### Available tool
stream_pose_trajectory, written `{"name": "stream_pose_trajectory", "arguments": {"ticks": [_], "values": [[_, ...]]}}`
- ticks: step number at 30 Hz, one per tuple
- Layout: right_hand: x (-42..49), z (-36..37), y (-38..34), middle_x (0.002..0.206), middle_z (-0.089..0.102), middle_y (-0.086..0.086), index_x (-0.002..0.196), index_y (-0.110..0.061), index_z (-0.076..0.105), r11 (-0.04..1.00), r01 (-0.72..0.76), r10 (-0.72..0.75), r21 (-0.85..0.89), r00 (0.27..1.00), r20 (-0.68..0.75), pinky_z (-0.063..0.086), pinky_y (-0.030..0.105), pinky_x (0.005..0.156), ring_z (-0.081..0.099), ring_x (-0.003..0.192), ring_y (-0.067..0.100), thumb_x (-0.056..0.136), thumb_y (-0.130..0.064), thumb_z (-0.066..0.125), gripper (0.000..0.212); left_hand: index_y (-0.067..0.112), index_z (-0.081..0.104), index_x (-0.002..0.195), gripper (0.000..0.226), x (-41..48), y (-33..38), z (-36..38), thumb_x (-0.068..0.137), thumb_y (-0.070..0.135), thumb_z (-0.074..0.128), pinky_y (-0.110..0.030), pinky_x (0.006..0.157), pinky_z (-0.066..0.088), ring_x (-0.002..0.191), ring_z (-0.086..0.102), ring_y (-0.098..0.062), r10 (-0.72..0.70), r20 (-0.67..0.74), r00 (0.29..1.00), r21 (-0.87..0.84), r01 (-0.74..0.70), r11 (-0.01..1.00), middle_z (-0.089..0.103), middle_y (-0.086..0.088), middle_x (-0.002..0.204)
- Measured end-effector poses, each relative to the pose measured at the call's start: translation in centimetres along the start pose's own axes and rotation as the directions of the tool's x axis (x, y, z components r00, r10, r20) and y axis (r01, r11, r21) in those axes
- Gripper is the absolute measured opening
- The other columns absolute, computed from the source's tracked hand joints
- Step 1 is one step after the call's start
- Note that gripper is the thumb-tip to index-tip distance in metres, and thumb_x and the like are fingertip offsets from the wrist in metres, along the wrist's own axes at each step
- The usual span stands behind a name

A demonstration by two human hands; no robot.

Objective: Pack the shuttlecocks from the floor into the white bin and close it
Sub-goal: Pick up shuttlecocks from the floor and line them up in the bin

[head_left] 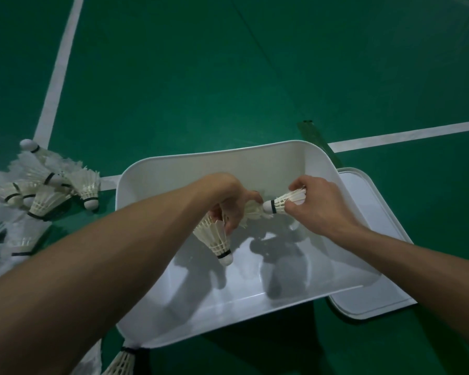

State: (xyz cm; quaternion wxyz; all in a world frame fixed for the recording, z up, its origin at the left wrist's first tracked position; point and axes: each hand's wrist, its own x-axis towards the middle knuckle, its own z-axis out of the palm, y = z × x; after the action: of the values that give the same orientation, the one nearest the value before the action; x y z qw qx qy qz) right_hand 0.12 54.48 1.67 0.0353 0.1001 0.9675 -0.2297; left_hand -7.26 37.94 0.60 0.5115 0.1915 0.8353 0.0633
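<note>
The open white bin [179, 163] stands on the green court floor. Over its inside, my left hand [232, 203] grips two white feather shuttlecocks: one [217, 239] hangs cork down, the other [253, 209] pokes out to the right. My right hand [317, 204] pinches the feathers of a third shuttlecock [284, 203], its cork pointing left toward the left hand. A pile of several shuttlecocks [46, 190] lies on the floor left of the bin. The bin's white lid [377, 266] lies flat on the floor at the bin's right side.
White court lines [57, 77] cross the green floor behind and left of the bin. One more shuttlecock [122, 361] lies at the bin's near left corner. More shuttlecocks [0, 239] lie at the left edge.
</note>
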Motion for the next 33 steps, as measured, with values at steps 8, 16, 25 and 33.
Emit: {"name": "stream_pose_trajectory", "arguments": {"ticks": [8, 16, 25, 33], "values": [[0.0, 0.0, 0.1, 0.104, 0.070, 0.004, 0.113, -0.016, 0.066, 0.999, 0.034, -0.033, 0.016, 0.998, -0.057, 0.047, 0.028, 0.083, 0.064, 0.092, 0.021, 0.080, -0.022, 0.070, 0.034, 0.043, 0.001, 0.146, 0.108, -0.5, 0.0, 0.0, 0.079, -0.004, 0.070, -0.041, 0.085, 0.052, 0.086, 0.061, -0.028, -0.037, -0.016, 0.999, 0.112, 0.038, 0.993, 0.053, -0.025, 0.126], [0.1, 0.3, 0.0, 0.118, 0.063, 0.006, 0.123, -0.013, 0.060, 0.991, 0.128, -0.131, -0.049, 0.990, -0.057, 0.040, 0.033, 0.097, 0.057, 0.109, 0.024, 0.085, -0.023, 0.069, 0.040, 0.043, 0.002, 0.146, 0.108, -0.7, -0.2, 0.0, 0.079, -0.006, 0.069, -0.033, 0.065, 0.051, 0.073, 0.059, -0.024, -0.032, 0.007, 0.999, 0.112, 0.031, 0.993, 0.053, -0.023, 0.127], [-0.2, 0.5, 0.0, 0.116, 0.064, 0.005, 0.118, -0.014, 0.063, 0.980, 0.191, -0.195, -0.049, 0.978, -0.080, 0.045, 0.040, 0.095, 0.058, 0.106, 0.026, 0.082, -0.013, 0.067, 0.037, 0.042, 0.006, 0.146, 0.104, -0.8, 0.1, -0.2, 0.078, -0.003, 0.071, -0.038, 0.078, 0.053, 0.064, 0.054, -0.019, -0.028, -0.009, 1.000, 0.156, 0.029, 0.987, 0.053, -0.021, 0.127], [0.1, 0.8, -0.5, 0.117, 0.063, 0.001, 0.117, -0.020, 0.063, 0.976, 0.199, -0.205, -0.086, 0.976, -0.070, 0.046, 0.042, 0.094, 0.058, 0.106, 0.025, 0.084, -0.010, 0.064, 0.035, 0.039, 0.006, 0.146, 0.101, -1.0, 0.2, -0.4, 0.080, -0.004, 0.069, -0.036, 0.076, 0.051, 0.066, 0.054, -0.020, -0.025, 0.007, 1.000, 0.150, 0.024, 0.988, 0.060, -0.021, 0.107]]}}
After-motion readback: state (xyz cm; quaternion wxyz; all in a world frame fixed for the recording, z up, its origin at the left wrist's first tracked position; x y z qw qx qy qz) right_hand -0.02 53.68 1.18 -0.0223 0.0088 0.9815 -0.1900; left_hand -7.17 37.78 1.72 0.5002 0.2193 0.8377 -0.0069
